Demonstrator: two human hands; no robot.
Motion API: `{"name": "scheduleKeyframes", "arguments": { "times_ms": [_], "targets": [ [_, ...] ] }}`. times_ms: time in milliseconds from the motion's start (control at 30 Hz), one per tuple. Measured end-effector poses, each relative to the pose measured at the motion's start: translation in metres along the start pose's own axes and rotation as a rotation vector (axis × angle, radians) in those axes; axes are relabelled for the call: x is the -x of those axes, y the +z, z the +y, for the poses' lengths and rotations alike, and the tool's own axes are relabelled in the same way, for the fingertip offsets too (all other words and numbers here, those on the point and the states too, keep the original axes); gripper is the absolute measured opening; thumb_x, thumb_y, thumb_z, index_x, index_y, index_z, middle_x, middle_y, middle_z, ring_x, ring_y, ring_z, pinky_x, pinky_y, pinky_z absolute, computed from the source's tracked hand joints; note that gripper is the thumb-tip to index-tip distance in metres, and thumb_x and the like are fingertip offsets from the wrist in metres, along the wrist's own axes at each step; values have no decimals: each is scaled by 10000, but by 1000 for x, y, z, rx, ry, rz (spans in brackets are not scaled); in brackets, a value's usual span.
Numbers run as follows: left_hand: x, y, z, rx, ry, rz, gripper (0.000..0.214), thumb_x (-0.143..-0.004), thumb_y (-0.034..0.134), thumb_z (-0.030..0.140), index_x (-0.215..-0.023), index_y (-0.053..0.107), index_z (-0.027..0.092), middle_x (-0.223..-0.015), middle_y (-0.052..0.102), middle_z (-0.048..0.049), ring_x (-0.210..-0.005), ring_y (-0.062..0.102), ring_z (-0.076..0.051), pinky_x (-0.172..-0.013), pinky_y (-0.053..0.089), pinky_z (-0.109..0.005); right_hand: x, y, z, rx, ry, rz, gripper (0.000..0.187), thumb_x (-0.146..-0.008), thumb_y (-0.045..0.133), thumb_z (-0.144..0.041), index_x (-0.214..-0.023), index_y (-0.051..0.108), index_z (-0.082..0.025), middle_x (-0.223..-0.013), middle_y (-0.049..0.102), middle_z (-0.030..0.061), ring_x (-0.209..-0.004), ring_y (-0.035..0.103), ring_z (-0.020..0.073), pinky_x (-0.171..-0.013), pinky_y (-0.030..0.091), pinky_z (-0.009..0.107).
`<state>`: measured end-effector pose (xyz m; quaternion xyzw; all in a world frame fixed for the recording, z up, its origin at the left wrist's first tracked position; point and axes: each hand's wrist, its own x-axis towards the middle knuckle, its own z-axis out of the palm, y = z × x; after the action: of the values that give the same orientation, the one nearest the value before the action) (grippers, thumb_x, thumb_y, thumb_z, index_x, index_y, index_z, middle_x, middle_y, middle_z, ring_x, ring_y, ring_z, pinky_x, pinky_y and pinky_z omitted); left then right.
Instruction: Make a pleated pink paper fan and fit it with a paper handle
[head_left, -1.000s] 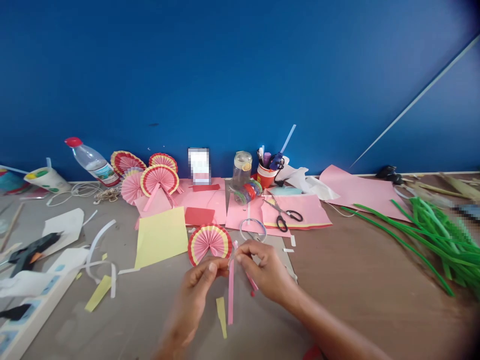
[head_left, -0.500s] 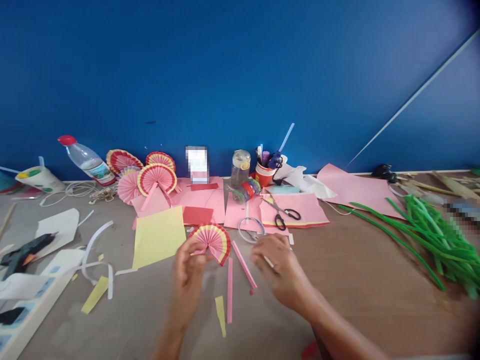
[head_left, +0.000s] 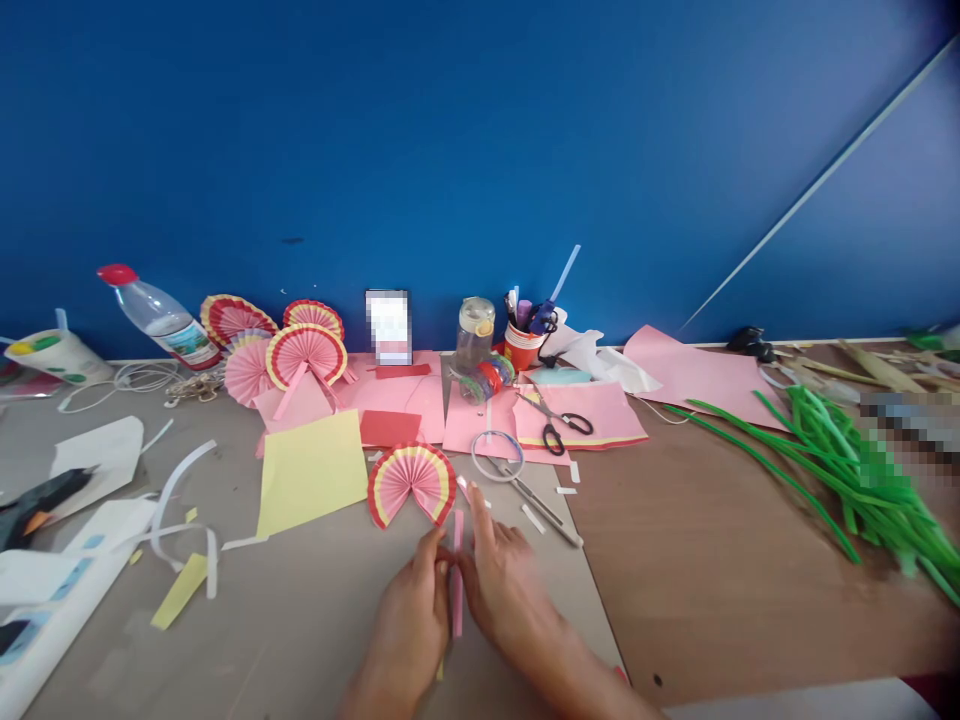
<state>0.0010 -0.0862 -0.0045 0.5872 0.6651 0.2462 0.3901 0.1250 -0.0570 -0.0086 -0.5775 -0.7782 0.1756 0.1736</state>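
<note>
A pleated paper fan [head_left: 412, 485] in pink, yellow and red lies spread on the table just beyond my hands. Between both hands a narrow pink paper strip [head_left: 458, 598] runs lengthwise. My left hand [head_left: 415, 612] is closed, its fingertips pinched at the strip's left edge. From the other side my right hand [head_left: 511, 590] touches the strip with the thumb, its index finger stretched forward and apart. That hand covers most of a second pink strip. Part of a yellow scrap shows below my left hand.
Behind lie a yellow sheet [head_left: 313, 472], a red card [head_left: 390, 428], scissors [head_left: 559, 420], a ring [head_left: 498, 455] and a pen-like tool [head_left: 540, 502]. Finished fans [head_left: 306, 357] and a bottle [head_left: 169, 325] stand back left. Green stems [head_left: 840, 470] lie right; a power strip [head_left: 82, 590] lies left.
My left hand has let go of the fan, which now lies on the table. Both hands have come together at the pink strip, the right one moving left. The view has shifted slightly.
</note>
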Motion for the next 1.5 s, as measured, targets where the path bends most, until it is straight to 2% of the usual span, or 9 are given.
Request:
{"name": "scheduleKeyframes", "arguments": {
  "times_ms": [167, 333, 467, 667, 867, 1100, 1267, 1400, 1500],
  "targets": [
    [-2, -3, -4, 108, -28, 15, 376, -859, 368, 247, -1213, 485, 195, -830, 707, -53, -695, 655, -177, -626, 475, -265, -5, 6, -6, -8, 1, -1, 798, -694, 400, 0, -1433, 124, -124, -893, 669, 118, -753, 611, 234, -675, 446, 350],
    [-4, -13, -2, 213, -9, 104, 303, -811, 480, 335, -1062, 579, 197, -949, 671, -76, -810, 628, -195, -713, 480, -299, 3, 5, 1, -540, 98, 2, 718, -801, 368, -73, -1432, 31, -138, -730, 600, 17, -619, 554, 161, -602, 438, 281],
    [-10, -24, 11, 492, -52, 0, 273, -782, 536, 395, -933, 596, 176, -819, 634, -39, -701, 576, -157, -653, 468, -266, 11, -7, -2, -880, 172, 47, 755, -812, 427, -106, -1425, -2, -204, -724, 546, -34, -635, 535, 127, -621, 439, 250],
    [-19, -24, 21, 629, -41, 17, 216, -772, 576, 371, -700, 568, 167, -606, 526, 30, -594, 481, -105, -589, 407, -209, 10, -12, -4, -883, 133, -54, 703, -817, 452, -149, -1419, 97, -225, -748, 568, -19, -607, 533, 129, -580, 439, 257],
    [-24, -16, 17, 558, 10, 181, 208, -773, 581, 366, -710, 593, 168, -558, 506, 41, -527, 455, -98, -530, 376, -207, 2, -17, 5, -786, 69, 245, 716, -770, 527, -171, -1398, 191, -242, -1129, 544, 76, -1065, 518, 197, -933, 406, 391],
    [-23, -9, 19, 752, 3, 119, 215, -779, 591, 373, -745, 604, 162, -602, 559, 24, -538, 485, -94, -566, 411, -218, -4, -11, -4, -957, 198, 91, 698, -788, 488, -172, -1403, 158, -195, -762, 585, -23, -699, 572, 144, -739, 462, 322],
    [-23, -9, 19, 722, -25, 151, 233, -755, 614, 387, -722, 599, 157, -582, 529, 35, -525, 458, -84, -537, 391, -202, -6, -15, -3, -977, 254, 86, 684, -768, 540, -205, -1379, 233, -180, -737, 586, -24, -692, 563, 148, -722, 456, 308],
    [-27, -11, 20, 588, -25, 250, 232, -765, 596, 385, -703, 595, 162, -563, 497, 43, -536, 456, -94, -534, 390, -204, -3, -29, 0, -936, 99, 270, 268, -764, 581, -249, -1031, 596, -225, -895, 546, 30, -873, 527, 177, -806, 435, 317],
    [-31, -10, 20, 536, 22, 290, 209, -785, 572, 365, -708, 589, 171, -608, 529, 33, -570, 488, -105, -552, 411, -212, -3, -36, -5, -1030, 103, 253, 115, -771, 608, -302, -712, 637, -207, -925, 528, 43, -921, 510, 194, -795, 432, 306]
  ]
}}
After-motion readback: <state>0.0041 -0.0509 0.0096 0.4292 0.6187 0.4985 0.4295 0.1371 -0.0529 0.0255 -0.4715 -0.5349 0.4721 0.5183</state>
